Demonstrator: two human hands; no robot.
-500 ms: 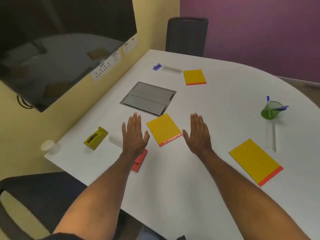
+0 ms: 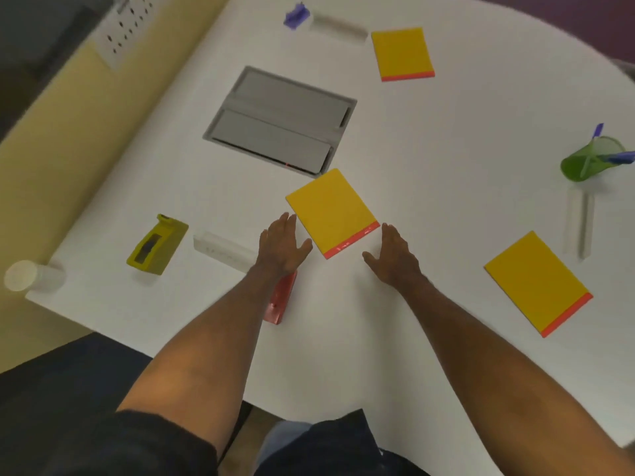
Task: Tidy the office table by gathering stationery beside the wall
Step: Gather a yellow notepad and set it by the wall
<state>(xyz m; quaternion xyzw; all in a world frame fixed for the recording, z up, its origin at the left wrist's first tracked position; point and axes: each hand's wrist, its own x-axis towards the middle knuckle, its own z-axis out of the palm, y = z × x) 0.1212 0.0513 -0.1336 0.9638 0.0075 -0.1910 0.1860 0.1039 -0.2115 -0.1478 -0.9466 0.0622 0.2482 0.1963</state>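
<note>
Stationery lies scattered over the white table [image 2: 429, 187]: three yellow notepads with an orange-red strip along one edge, one at centre [image 2: 331, 211], one at the top [image 2: 402, 53] and one at the right [image 2: 536, 281]; a green pen cup [image 2: 589, 163] at the right edge; a yellow stapler [image 2: 156, 245] at the left; and a red object [image 2: 280, 300] partly hidden under the left forearm. Near the centre notepad, the left hand [image 2: 281, 249] and right hand [image 2: 393, 257] are spread flat with fingers extended, holding nothing. The yellow wall [image 2: 68, 132] runs along the table's left side.
</note>
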